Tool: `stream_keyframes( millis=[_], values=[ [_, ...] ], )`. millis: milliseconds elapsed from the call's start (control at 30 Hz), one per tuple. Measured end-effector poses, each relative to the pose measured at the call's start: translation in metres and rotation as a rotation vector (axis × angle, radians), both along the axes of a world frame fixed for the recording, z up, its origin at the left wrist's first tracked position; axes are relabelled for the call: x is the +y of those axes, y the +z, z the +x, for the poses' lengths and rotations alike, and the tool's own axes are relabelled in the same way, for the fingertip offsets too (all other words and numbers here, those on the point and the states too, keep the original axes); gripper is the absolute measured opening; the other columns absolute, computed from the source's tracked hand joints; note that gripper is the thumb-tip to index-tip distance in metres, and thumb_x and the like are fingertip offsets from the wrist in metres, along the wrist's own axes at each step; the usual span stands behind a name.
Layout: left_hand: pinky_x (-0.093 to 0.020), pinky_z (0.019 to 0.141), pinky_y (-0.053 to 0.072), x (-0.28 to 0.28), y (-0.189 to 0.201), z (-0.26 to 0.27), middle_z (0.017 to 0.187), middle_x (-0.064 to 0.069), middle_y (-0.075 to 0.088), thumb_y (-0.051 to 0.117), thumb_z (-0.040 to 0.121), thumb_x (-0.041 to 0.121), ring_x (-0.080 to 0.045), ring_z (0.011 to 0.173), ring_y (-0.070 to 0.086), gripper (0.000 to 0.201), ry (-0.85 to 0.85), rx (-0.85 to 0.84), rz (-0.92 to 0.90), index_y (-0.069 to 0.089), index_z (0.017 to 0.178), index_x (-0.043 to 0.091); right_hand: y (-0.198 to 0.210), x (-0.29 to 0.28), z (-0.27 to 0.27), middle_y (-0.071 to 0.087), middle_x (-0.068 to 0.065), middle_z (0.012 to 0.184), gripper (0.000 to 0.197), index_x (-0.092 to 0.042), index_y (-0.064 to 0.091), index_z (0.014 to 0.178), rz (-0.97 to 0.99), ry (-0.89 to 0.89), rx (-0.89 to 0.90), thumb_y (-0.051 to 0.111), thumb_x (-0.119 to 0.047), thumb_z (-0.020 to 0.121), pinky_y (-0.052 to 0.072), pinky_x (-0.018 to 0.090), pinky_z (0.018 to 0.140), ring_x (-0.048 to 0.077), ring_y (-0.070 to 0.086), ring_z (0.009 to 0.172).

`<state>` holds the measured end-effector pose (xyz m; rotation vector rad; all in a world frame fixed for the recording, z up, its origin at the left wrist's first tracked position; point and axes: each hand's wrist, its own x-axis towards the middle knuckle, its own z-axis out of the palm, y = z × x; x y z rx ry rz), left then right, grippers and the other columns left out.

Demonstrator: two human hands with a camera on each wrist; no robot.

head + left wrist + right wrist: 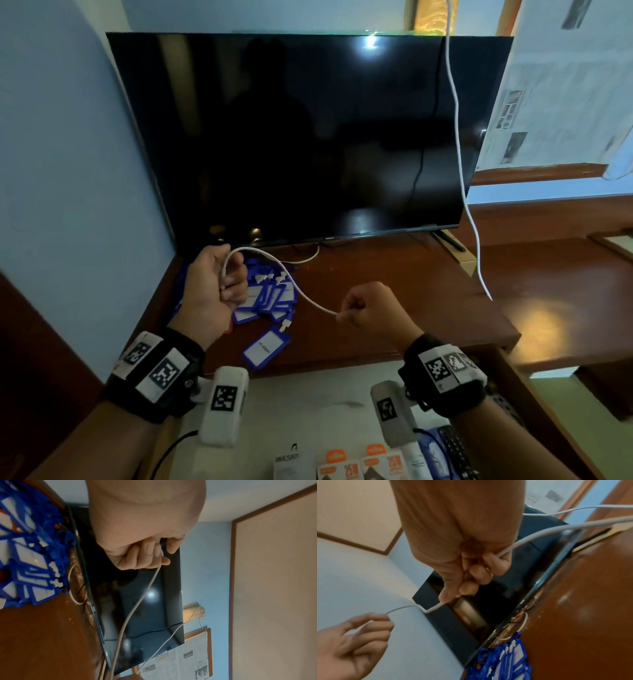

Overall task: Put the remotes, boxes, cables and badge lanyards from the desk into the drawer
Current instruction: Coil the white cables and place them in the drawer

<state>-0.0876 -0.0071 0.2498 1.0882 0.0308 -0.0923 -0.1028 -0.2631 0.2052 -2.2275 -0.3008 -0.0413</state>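
Two hands are in view: the left hand [214,284] and the right hand [371,306], each with one black wrist strap carrying square-patterned markers. One thin white cable [291,281] runs between them and on upward past the screen. One wide black flat screen [291,137] stands on the one dark brown wooden table [394,294]. The blue plastic badge holders with white inserts [267,298] lie in one overlapping heap, too tangled to count exactly, though there are at least five; one of them [265,347] lies apart nearer the table's front edge. In the open drawer [325,404] below, two orange-topped boxes [363,469] show side by side, beside one white box [287,464].
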Motion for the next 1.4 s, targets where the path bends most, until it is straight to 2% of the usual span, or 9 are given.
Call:
stream_keyframes(
  millis=[133,233,433,567,733,867,1000,1100,1400],
  values=[
    [-0.021,0.04,0.016,0.01,0.009,0.0,0.046,0.007,0.029,0.035,0.102,0.027,-0.005,0.035,0.022,0.035,0.088,-0.114,0.274,0.05,0.073,0.014,0.015,0.04,-0.006,0.057,-0.016,0.052,0.022,-0.021,0.061,0.066,-0.084,0.133,-0.013,0.072,-0.01,0.082,0.038,0.008,0.052,-0.01,0.055,0.053],
    [-0.018,0.042,0.022,0.013,0.007,0.0,0.051,0.005,0.033,0.037,0.103,0.023,-0.006,0.042,0.027,0.034,0.111,-0.202,0.453,0.054,0.077,0.01,0.028,0.062,-0.013,0.057,-0.014,0.059,0.017,-0.017,0.062,0.071,-0.072,0.224,-0.029,0.068,-0.008,0.085,0.04,0.008,0.054,-0.01,0.055,0.056],
    [-0.026,0.068,0.042,0.01,-0.007,-0.014,0.072,-0.004,0.056,0.042,0.101,0.02,-0.013,0.069,0.052,0.031,-0.083,-0.371,0.705,0.066,0.086,0.007,0.038,0.088,-0.025,0.052,-0.007,0.058,0.022,-0.017,0.057,0.072,0.24,0.221,-0.142,0.061,-0.003,0.089,0.039,0.013,0.052,0.002,0.046,0.05],
    [-0.032,0.081,0.048,0.009,-0.02,-0.025,0.073,-0.003,0.063,0.042,0.1,0.024,-0.016,0.075,0.058,0.031,-0.165,-0.336,0.632,0.068,0.089,0.01,0.031,0.098,-0.025,0.048,-0.005,0.055,0.021,-0.013,0.057,0.073,0.391,0.127,-0.187,0.058,-0.001,0.09,0.035,0.016,0.048,0.003,0.04,0.047],
    [-0.025,0.065,0.044,0.011,-0.032,-0.036,0.054,0.002,0.044,0.033,0.1,0.031,-0.015,0.059,0.045,0.043,-0.354,-0.178,0.384,0.061,0.084,0.004,0.021,0.1,-0.02,0.052,-0.005,0.057,0.02,-0.016,0.058,0.075,0.368,0.059,-0.248,0.06,-0.002,0.089,0.036,0.013,0.049,0.002,0.043,0.047],
    [-0.021,0.054,0.036,0.012,-0.035,-0.037,0.05,0.006,0.033,0.033,0.101,0.034,-0.01,0.05,0.034,0.044,-0.445,-0.069,0.286,0.054,0.075,0.004,0.013,0.099,-0.017,0.064,0.007,0.071,0.005,-0.014,0.065,0.085,0.282,0.019,-0.181,0.063,-0.011,0.089,0.047,0.027,0.055,0.017,0.056,0.058],
    [-0.025,0.052,0.017,0.016,-0.038,-0.037,0.047,0.006,0.026,0.043,0.094,0.035,-0.008,0.042,0.025,0.04,-0.502,0.014,0.137,0.046,0.061,0.012,0.004,0.099,-0.024,0.055,-0.013,0.052,0.022,-0.023,0.064,0.067,0.3,0.069,-0.108,0.063,-0.021,0.089,0.034,0.013,0.049,0.002,0.042,0.049],
    [-0.024,0.052,0.018,0.022,-0.045,-0.035,0.045,0.008,0.028,0.045,0.095,0.032,-0.005,0.038,0.025,0.039,-0.534,0.07,-0.064,0.048,0.06,0.016,-0.006,0.089,-0.029,0.051,-0.012,0.048,0.019,-0.005,0.065,0.073,0.426,0.069,-0.01,0.064,-0.016,0.088,0.031,0.01,0.047,-0.001,0.04,0.046],
    [-0.023,0.056,0.013,0.045,-0.052,-0.029,0.043,0.01,0.029,0.041,0.093,0.031,-0.005,0.037,0.018,0.037,-0.347,0.137,-0.416,0.047,0.058,0.019,-0.039,0.041,-0.026,0.045,-0.009,0.048,0.018,-0.003,0.055,0.072,0.637,-0.185,0.082,0.072,0.003,0.076,0.031,0.013,0.043,0.002,0.035,0.043]
  ],
)
